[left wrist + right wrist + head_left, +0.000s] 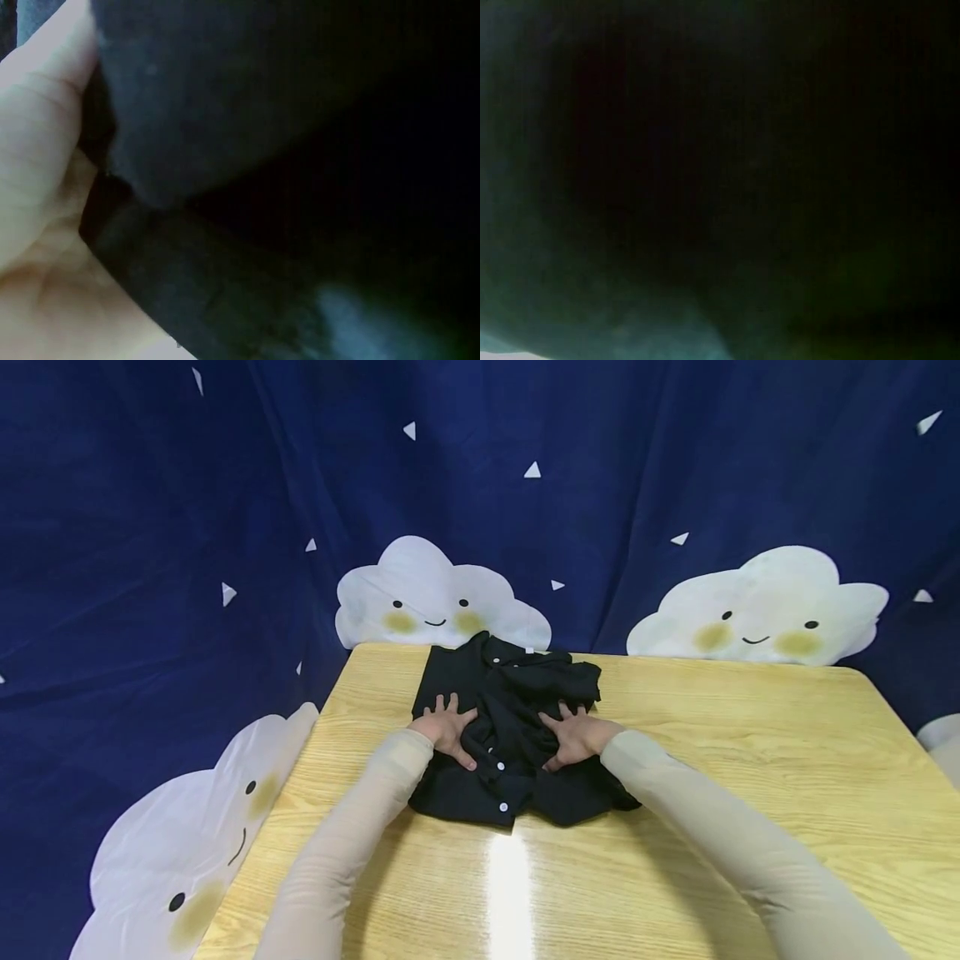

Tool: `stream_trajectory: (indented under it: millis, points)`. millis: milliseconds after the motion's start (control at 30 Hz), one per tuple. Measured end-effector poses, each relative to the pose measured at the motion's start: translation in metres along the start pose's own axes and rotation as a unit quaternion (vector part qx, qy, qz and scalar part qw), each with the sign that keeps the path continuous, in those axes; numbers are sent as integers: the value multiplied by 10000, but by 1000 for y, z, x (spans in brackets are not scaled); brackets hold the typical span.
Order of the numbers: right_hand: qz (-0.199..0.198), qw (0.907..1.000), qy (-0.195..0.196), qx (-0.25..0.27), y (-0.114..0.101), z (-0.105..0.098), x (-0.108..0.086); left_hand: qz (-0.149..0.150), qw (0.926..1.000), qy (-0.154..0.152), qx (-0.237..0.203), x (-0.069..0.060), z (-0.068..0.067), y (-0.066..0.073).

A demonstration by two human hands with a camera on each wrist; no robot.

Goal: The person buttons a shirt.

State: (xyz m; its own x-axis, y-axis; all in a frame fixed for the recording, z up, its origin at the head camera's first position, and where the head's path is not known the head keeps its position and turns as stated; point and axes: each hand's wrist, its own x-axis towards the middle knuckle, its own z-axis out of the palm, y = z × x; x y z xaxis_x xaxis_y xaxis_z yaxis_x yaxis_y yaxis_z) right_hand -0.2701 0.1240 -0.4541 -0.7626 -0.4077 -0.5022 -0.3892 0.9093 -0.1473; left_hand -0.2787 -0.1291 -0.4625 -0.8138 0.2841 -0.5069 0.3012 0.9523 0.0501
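A black button-up shirt (517, 718), rumpled and with white buttons down its front, lies on the wooden table. On its left part rests my left hand (447, 727), fingers spread and thumb towards the middle. My right hand (576, 737) presses on the right part, its fingers also spread apart. Between the hands the cloth is bunched in folds. In the left wrist view, part of the left hand (45, 172) shows beside dark cloth (195, 112). Dark, blurred cloth fills nearly all of the right wrist view, hiding the right hand there.
The light wooden table (750, 760) extends to the right and towards me, with a bright reflection in front of the shirt. Behind it hangs a dark blue curtain (480, 510) with white clouds and small triangles; it also runs along the left side.
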Motion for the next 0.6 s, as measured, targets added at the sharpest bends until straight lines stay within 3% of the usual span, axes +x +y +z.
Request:
stream_trajectory:
  millis: [600]
  points:
    - [92, 9999, 29, 53, 36, 14, -28, 50, 9996, 77, 280, 10, 2, 42]
